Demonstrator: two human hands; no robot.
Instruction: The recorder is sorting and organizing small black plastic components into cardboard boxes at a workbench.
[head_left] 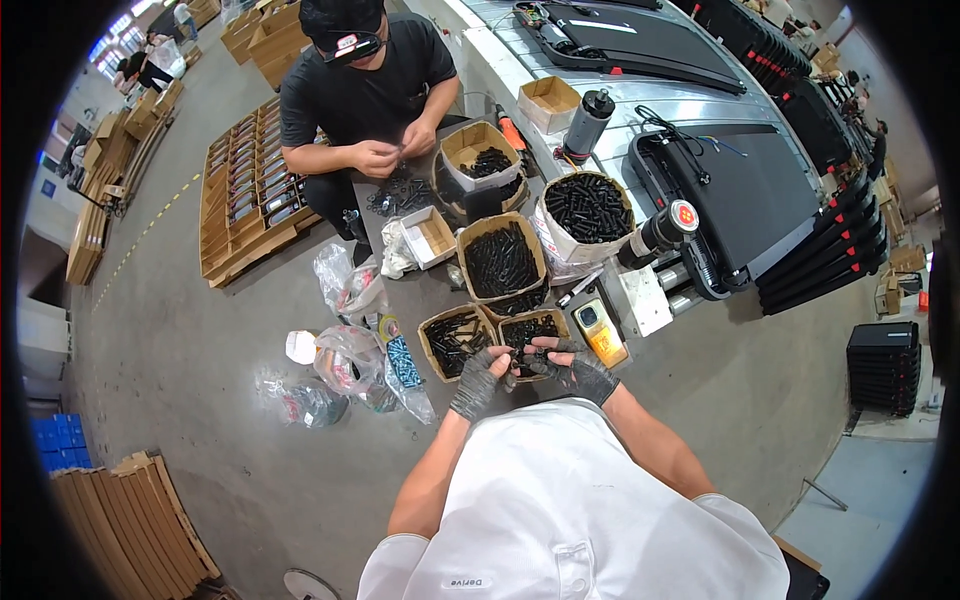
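My left hand and my right hand, both in dark wraps with bare fingertips, meet over the near edge of a cardboard box of small black parts. The left fingers are pinched together. The right fingers are bent toward them, with thumb and fingertips close. Whatever small dark piece lies between the fingertips is too small to name. Just left stands another box of longer black pieces. Behind it a larger box holds black screw-like parts.
Across the bench sits a co-worker, handling small parts. A white bag of black parts and a black cylindrical tool stand right. Beside my right hand lies a yellow device. Plastic bags and blue-white screws are left.
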